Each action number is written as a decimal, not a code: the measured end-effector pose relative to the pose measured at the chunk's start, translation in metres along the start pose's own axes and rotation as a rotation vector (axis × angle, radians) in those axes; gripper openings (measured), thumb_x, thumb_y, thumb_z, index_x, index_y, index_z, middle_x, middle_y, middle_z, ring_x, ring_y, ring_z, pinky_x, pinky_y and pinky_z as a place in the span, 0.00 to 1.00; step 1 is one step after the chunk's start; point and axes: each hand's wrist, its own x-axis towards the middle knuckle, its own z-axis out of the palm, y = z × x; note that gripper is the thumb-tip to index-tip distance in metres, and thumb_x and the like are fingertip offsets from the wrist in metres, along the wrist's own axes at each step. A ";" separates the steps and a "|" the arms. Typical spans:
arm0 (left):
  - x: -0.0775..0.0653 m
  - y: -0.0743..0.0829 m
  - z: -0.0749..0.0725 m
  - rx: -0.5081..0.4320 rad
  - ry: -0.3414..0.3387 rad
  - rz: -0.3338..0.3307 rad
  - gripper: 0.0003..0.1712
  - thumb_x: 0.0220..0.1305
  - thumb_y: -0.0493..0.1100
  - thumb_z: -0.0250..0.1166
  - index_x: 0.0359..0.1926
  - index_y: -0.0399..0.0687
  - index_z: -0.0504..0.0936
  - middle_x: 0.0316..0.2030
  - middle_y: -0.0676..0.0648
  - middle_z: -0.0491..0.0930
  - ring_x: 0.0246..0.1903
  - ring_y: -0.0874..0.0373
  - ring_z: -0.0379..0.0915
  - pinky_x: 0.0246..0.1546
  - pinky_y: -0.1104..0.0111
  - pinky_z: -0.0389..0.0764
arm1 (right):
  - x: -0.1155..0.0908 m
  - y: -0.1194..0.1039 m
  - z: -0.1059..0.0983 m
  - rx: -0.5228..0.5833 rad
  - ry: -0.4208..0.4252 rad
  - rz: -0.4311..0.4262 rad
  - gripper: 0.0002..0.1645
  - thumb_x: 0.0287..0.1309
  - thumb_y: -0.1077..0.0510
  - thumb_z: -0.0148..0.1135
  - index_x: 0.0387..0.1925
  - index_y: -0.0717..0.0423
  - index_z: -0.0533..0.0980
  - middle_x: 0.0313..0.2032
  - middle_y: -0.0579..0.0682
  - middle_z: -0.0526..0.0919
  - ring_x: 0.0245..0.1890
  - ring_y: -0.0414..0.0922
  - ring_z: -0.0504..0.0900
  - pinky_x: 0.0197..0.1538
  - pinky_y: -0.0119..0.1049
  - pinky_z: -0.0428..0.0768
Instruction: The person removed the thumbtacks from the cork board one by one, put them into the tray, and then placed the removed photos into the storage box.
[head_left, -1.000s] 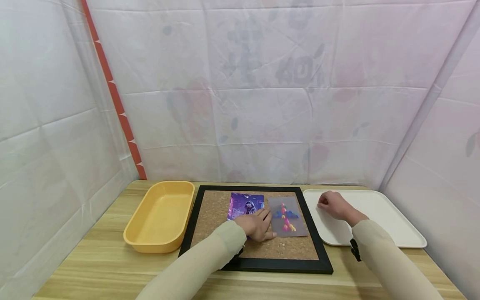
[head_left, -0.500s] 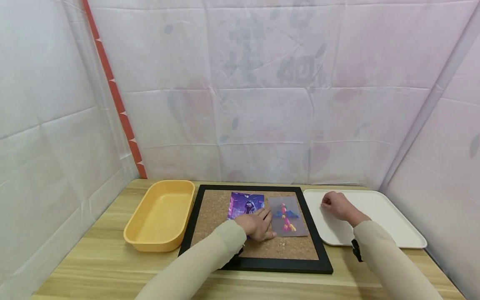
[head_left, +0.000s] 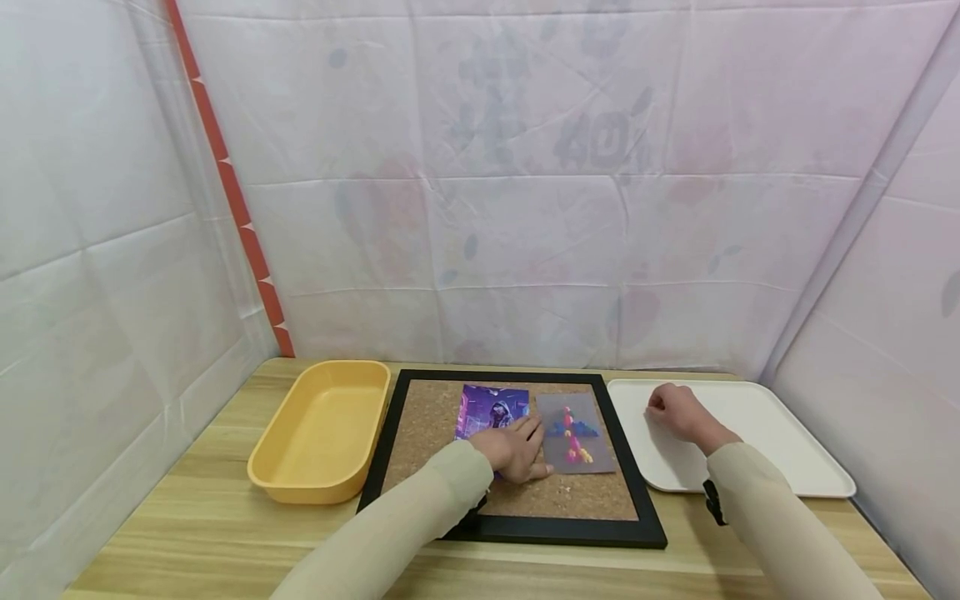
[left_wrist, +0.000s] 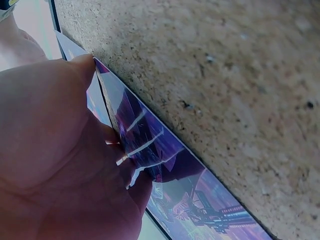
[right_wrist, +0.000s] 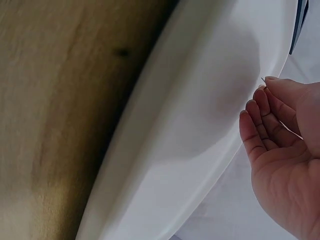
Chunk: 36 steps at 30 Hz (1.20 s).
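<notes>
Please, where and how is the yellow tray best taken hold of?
Grip the yellow tray probably best by its left rim, coming from the left: that rim is raised and free, while the right side sits close beside the black-framed board.

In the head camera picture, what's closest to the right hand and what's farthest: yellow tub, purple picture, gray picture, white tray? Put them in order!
1. White tray: the right hand is over it.
2. Gray picture: just left of the tray.
3. Purple picture: left of the gray one, partly covered by the left hand.
4. Yellow tub: farthest left.
</notes>
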 end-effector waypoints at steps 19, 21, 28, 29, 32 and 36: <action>0.005 -0.002 0.002 -0.013 -0.009 0.000 0.44 0.78 0.68 0.44 0.83 0.52 0.46 0.82 0.54 0.39 0.80 0.59 0.35 0.77 0.67 0.50 | -0.002 0.003 -0.001 0.058 -0.054 0.074 0.06 0.64 0.68 0.62 0.33 0.69 0.82 0.30 0.56 0.83 0.31 0.49 0.79 0.37 0.46 0.80; 0.006 -0.002 0.002 -0.010 -0.008 0.000 0.44 0.78 0.68 0.44 0.83 0.52 0.46 0.82 0.53 0.39 0.80 0.59 0.35 0.77 0.67 0.50 | -0.002 0.003 -0.002 0.059 -0.059 0.076 0.06 0.64 0.68 0.62 0.33 0.69 0.82 0.30 0.56 0.83 0.31 0.49 0.78 0.37 0.45 0.80; 0.004 -0.002 0.003 -0.006 -0.004 -0.006 0.44 0.78 0.68 0.44 0.83 0.53 0.46 0.82 0.54 0.39 0.80 0.60 0.35 0.77 0.67 0.51 | -0.003 0.000 -0.004 0.056 -0.078 0.089 0.05 0.64 0.69 0.62 0.33 0.69 0.81 0.31 0.56 0.82 0.31 0.48 0.78 0.37 0.44 0.80; 0.004 -0.001 0.003 -0.006 -0.004 -0.006 0.44 0.78 0.68 0.44 0.83 0.53 0.46 0.82 0.54 0.39 0.80 0.60 0.35 0.77 0.67 0.51 | -0.003 0.000 -0.004 0.056 -0.079 0.090 0.05 0.64 0.69 0.62 0.34 0.69 0.81 0.31 0.56 0.82 0.31 0.48 0.78 0.37 0.44 0.80; 0.002 -0.001 0.003 -0.002 0.000 -0.002 0.44 0.78 0.68 0.44 0.83 0.53 0.46 0.82 0.54 0.39 0.80 0.60 0.35 0.77 0.68 0.51 | -0.004 0.000 -0.004 0.059 -0.075 0.079 0.05 0.64 0.69 0.62 0.34 0.70 0.80 0.30 0.57 0.82 0.31 0.49 0.78 0.36 0.44 0.80; 0.002 0.000 0.003 0.000 0.006 -0.001 0.44 0.78 0.67 0.44 0.83 0.53 0.46 0.82 0.54 0.39 0.80 0.59 0.35 0.77 0.67 0.50 | -0.007 0.005 -0.004 0.077 -0.073 0.057 0.06 0.64 0.68 0.62 0.36 0.71 0.80 0.32 0.58 0.83 0.32 0.50 0.79 0.37 0.45 0.80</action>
